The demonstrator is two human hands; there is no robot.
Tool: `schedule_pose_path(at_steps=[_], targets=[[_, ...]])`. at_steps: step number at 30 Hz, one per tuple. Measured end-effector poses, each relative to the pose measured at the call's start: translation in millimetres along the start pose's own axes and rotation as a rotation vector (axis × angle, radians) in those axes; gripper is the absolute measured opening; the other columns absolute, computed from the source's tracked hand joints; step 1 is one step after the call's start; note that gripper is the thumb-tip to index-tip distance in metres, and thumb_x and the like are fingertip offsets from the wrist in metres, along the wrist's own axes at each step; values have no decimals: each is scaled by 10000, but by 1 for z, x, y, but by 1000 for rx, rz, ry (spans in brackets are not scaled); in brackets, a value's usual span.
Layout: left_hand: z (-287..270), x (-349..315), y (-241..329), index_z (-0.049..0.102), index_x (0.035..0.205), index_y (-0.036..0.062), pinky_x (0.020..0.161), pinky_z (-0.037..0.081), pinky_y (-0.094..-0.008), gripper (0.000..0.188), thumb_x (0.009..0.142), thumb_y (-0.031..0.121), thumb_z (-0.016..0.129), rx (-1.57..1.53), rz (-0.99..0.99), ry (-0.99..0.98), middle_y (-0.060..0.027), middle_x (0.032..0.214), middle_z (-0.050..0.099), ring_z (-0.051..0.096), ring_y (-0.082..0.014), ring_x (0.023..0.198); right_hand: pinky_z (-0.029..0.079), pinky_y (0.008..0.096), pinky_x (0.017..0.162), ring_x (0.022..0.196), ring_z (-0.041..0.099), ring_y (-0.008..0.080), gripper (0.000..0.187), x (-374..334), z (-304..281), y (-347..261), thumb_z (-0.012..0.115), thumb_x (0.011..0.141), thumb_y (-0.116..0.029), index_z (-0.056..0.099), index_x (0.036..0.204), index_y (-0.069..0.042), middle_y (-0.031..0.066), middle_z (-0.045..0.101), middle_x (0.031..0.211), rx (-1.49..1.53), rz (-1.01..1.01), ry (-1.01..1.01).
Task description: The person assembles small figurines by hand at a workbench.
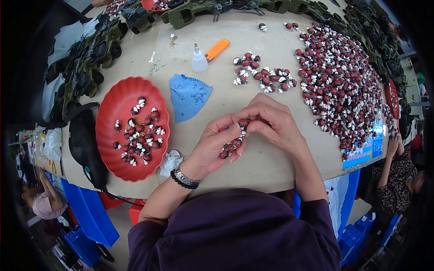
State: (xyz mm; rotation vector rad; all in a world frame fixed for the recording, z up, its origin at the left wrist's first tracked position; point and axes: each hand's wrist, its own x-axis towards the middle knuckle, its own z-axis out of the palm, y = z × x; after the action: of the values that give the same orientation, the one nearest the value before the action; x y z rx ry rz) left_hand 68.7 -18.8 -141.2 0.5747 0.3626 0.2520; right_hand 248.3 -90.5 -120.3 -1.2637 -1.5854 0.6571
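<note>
Over the near middle of the table my two hands meet. Between their fingertips is a small red, black and white figurine (244, 123). My left hand (209, 147), with a bracelet at its wrist, is curled around several more of these figurines (229, 149). My right hand (276, 123) is closed in a pinch against the upper figurine; its fingertips are partly hidden. Left of my hands, a scalloped red dish (106, 101) holds a cluster of the same figurines. A loose group of them (271, 79) lies beyond my right hand, and a big pile (339, 86) spreads at the right.
A blue cloth (189, 97), a white squeeze bottle (199, 61) and an orange-handled cutter (218, 49) lie beyond my hands. Crumpled tissue (171, 161) sits beside the dish. Green toy vehicles (86, 72) line the far edges. Other people (393, 180) sit at both sides.
</note>
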Motion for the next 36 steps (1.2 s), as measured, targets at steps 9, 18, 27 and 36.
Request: schedule_pose_path(at_steps=[9, 18, 27, 36], targets=[[0, 0, -1, 538, 1256, 39, 436, 413, -207, 340, 971, 220, 563, 2, 6, 38, -43, 893, 585, 596, -115, 612, 479, 346, 696, 783, 587, 257, 215, 1, 0, -6, 642, 811, -62, 672, 1017, -7, 98, 594, 826, -1, 88, -13], [4, -1, -2, 577, 1166, 29, 417, 412, -214, 279, 961, 219, 583, 110, 120, 119, -47, 893, 608, 592, -121, 610, 486, 345, 703, 804, 580, 250, 380, 3, -1, -13, 729, 754, -183, 669, 1107, -56, 84, 571, 871, -25, 70, -22], [9, -2, -4, 606, 1132, 0, 444, 424, -185, 232, 971, 161, 566, 334, 222, 172, -23, 802, 608, 551, -49, 601, 479, 340, 636, 734, 570, 245, 441, -2, 4, 3, 764, 700, -214, 678, 1114, -88, 73, 563, 811, -155, -57, 30], [5, -2, -5, 605, 1128, -23, 421, 425, -188, 246, 960, 155, 582, 409, 256, 255, -23, 767, 607, 553, -54, 589, 478, 352, 614, 678, 589, 262, 409, -5, 0, -4, 669, 808, -115, 625, 1212, -64, 94, 597, 805, -181, 33, -75]])
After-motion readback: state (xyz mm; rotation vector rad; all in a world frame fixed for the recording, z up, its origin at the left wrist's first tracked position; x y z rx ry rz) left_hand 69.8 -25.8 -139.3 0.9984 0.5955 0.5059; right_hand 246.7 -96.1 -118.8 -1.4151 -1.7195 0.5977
